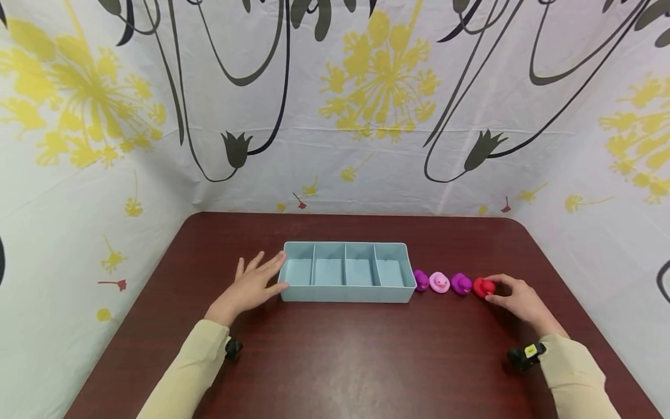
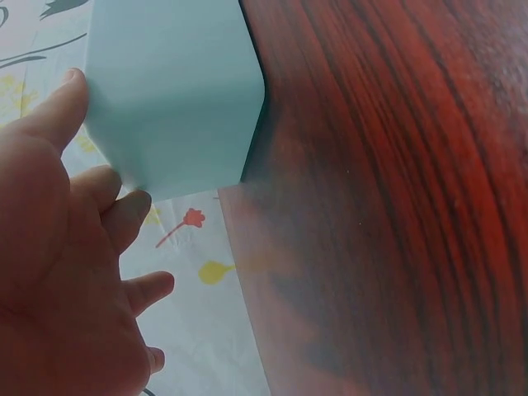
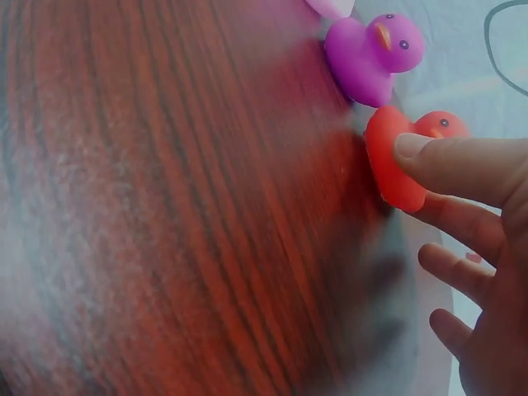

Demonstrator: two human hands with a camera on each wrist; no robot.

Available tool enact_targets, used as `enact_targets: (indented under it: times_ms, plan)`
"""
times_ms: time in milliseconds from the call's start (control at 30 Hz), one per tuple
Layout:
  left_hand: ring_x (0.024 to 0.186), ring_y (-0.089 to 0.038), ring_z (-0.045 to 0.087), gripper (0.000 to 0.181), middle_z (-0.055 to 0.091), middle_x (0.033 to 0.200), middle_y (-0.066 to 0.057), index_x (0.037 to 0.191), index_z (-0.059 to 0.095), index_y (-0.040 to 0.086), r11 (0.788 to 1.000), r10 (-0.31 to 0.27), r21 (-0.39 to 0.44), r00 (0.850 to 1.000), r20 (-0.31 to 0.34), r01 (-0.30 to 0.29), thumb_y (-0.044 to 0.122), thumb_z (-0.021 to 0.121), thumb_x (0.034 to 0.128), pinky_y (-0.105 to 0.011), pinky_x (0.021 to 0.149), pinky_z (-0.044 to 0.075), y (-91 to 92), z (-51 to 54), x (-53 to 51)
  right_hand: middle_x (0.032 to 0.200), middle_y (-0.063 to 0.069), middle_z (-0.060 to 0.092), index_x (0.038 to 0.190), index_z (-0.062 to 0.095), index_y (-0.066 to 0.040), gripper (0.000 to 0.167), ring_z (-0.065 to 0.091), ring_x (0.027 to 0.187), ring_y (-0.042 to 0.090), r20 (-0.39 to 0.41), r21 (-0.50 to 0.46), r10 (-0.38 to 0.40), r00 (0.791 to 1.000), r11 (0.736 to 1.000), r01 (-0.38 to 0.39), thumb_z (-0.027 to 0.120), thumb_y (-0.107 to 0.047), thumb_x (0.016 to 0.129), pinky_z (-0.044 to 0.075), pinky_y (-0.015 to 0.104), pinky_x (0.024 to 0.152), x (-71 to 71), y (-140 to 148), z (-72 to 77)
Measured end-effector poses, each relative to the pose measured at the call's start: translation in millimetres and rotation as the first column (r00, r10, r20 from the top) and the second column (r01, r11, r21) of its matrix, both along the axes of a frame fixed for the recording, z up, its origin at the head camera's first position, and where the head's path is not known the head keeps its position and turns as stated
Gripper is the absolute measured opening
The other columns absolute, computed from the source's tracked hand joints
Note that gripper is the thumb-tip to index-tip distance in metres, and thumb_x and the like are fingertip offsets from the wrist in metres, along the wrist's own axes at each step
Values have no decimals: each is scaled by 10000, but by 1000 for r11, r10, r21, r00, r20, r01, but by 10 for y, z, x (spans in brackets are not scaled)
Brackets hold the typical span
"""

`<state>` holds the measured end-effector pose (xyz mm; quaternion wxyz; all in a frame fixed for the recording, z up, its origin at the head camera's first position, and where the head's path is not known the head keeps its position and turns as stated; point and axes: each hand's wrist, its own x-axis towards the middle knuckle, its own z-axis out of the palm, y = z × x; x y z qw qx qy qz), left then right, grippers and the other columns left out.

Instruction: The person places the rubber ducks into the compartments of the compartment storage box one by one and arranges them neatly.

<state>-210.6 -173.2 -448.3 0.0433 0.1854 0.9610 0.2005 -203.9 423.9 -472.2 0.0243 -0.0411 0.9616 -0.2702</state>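
Head view: left hand spread, touching edge of tray; right hand pinching red duck; roomy tabletop nearside.

four ducks, one box, four compartments

I am looking at a reddish-brown bench; behind and beside it, a white cloth is hanging, showing yellow flowers and dark buds.

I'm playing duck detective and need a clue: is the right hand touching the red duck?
Touching. The right wrist view shows it: the right hand has its thumb lying right against the red duck.
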Motion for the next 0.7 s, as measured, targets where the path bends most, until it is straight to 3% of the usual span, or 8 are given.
enact_targets:
  times_ms: [267,433,700]
  plan:
    - [1450,-419,107,759,239,1584,-11,1534,212,216,1000,-1,18,1000,7,1,530,534,923,-690,1090,-39,-1,0,9,1055,244,628,1146,618,-42,435,550,954,394,-91,45,-10,996,999,14,761,-283,812,421,433,740,30,-49,111]
    - [1448,-422,110,760,243,1584,-27,1533,216,203,1000,-1,25,1000,11,1,517,543,923,-691,1090,-40,1,11,12,1043,240,640,1126,622,-28,423,563,984,421,-153,50,-10,988,999,18,767,-269,810,434,472,744,35,-95,216]
    - [1447,-425,118,761,250,1581,-37,1530,230,191,999,8,31,1000,10,-8,509,554,919,-693,1090,-36,9,17,13,1120,265,603,1170,591,-16,476,511,1060,437,-106,18,-22,994,1000,24,731,-333,844,423,560,787,20,-185,352]
